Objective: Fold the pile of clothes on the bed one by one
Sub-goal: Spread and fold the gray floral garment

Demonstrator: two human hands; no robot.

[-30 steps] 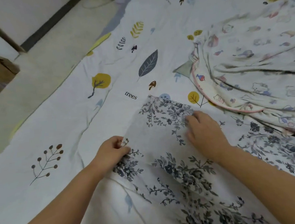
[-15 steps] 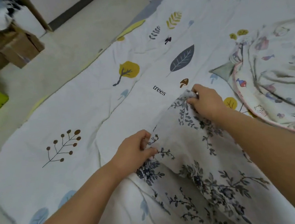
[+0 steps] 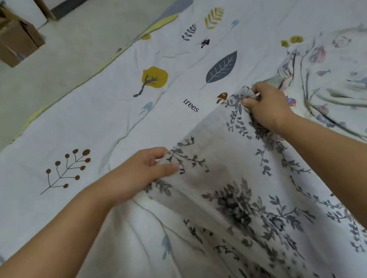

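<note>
— What have you got hold of?

— A thin white garment (image 3: pixel 239 200) printed with grey-black flower sprays, soft and slightly sheer, lying across the near right part of the bed. My left hand (image 3: pixel 145 175) pinches its near edge between thumb and fingers; my right hand (image 3: pixel 266 107) is closed in a fist around the far corner, which bunches into small folds there.

— And underneath?

— The bedsheet (image 3: pixel 109 114), pale cotton with a few creases, printed with a yellow tree, a slate leaf and the word "trees". To the right lies a crumpled cartoon-print cloth (image 3: pixel 339 76) with pink trim, just beside my right hand.

— Anything changed since a second ago?

— Yes. My right hand lay flat on the cloth then; now it grips the corner farther out, near the little brown mushroom. The edge between my hands runs straighter and tauter. A cardboard box (image 3: pixel 7 41) stands on the floor.
</note>
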